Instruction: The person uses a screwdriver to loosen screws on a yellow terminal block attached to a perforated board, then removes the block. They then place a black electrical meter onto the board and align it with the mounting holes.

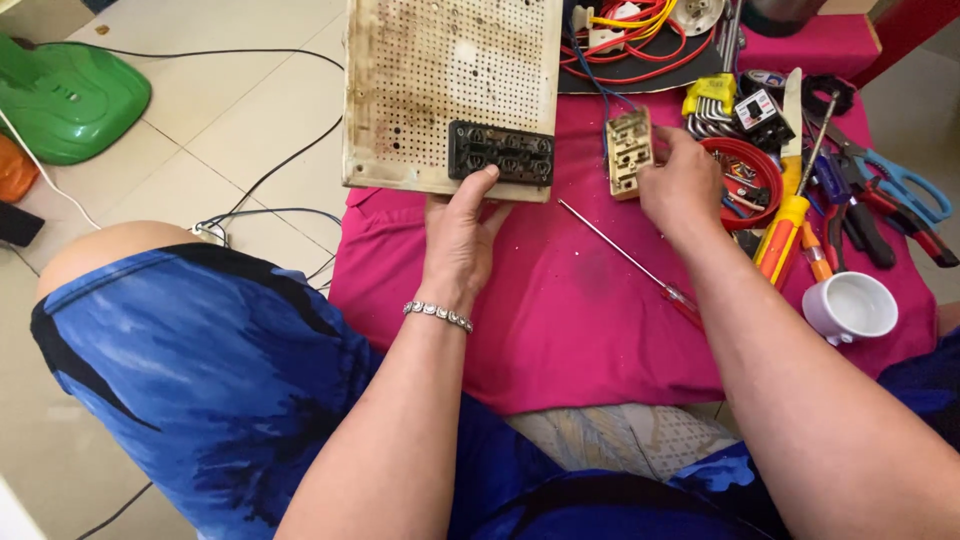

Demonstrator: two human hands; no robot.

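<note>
Head view, what I've got: left hand [458, 232] is under the near edge of the perforated cream panel [450, 90], thumb pressed on the black switch block [502, 153] set in the panel's lower right corner. Fingers go behind the panel, so I read it as clamped on the panel edge. Silver bracelet [438, 316] on that wrist.

Right hand [680, 180] grips a small beige switch module [629, 150], fingers closed on its right side, module upright on the pink cloth [560, 300]. Blue wires run from the module's top towards the wire bundle [640, 35] of red and yellow at the far edge.

The hands are well apart; the panel and module sit side by side, not touching.

On the cloth between the forearms: thin screwdriver with red handle [635, 265], lying diagonal. Right of the right hand: red round tray [745, 180] of small parts, yellow-handled screwdriver [785, 225], blue-handled scissors [895, 185], white cup [852, 306], more tools in a heap.

Floor to the left: green plastic object [65, 95], loose black cables [270, 170].
</note>
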